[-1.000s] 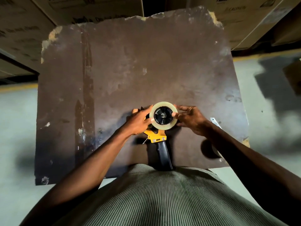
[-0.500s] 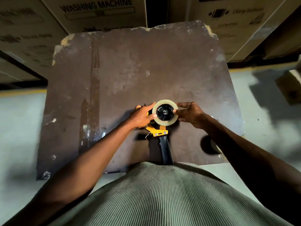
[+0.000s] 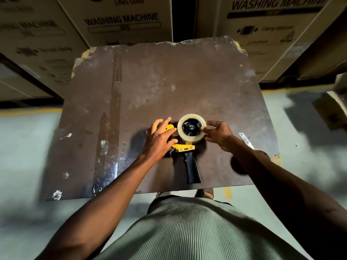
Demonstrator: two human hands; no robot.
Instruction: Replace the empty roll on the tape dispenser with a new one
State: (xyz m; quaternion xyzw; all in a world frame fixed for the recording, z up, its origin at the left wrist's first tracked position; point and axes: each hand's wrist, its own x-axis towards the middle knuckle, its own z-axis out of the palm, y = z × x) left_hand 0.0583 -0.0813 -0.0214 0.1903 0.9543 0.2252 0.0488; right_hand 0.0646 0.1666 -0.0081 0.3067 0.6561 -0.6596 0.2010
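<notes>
My right hand [image 3: 218, 135] pinches the right rim of the clear tape roll [image 3: 191, 128], seated on the black hub of the yellow tape dispenser with black handle [image 3: 185, 148]. My left hand [image 3: 159, 139] lies flat, fingers spread, on the dispenser's yellow plate. It all sits toward the near edge of the worn brown board [image 3: 150, 87], bare surface stretching beyond; a small metal blade [image 3: 246, 140] lies near the right edge

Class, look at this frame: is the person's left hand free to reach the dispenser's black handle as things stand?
Probably yes. The left hand lies open over the yellow frame, gripping nothing, and the black handle lies bare on the table just below it, nothing covering it.
</notes>
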